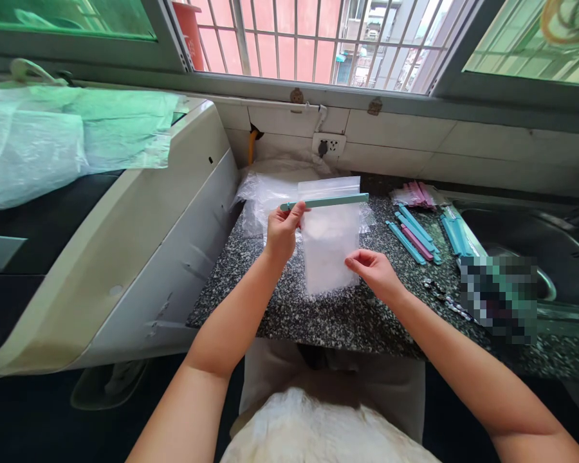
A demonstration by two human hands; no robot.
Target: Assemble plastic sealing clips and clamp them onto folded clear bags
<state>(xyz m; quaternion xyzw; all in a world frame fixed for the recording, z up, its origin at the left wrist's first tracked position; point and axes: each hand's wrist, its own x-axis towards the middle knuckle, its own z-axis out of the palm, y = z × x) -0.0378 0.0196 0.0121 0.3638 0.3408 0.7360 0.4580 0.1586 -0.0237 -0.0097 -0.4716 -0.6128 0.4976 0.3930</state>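
Observation:
My left hand [284,230] is closed on one end of a long green bag sealing clip [338,200]. The clip lies across the upper part of a clear, frosted plastic bag [330,251], a strip of which shows above it. Whether the clip is fastened round the bag I cannot tell. With thumb and forefinger pinched, my right hand [371,267] holds the bag's right edge, low down. The bag hangs over the speckled dark countertop [289,315].
Crumpled clear plastic bags [265,186] lie behind. To the right are loose blue and pink clips [412,235], packed pink clips [417,193], more blue clips [456,235] and a metal sink [535,238]. A white appliance [188,212] borders the counter's left side.

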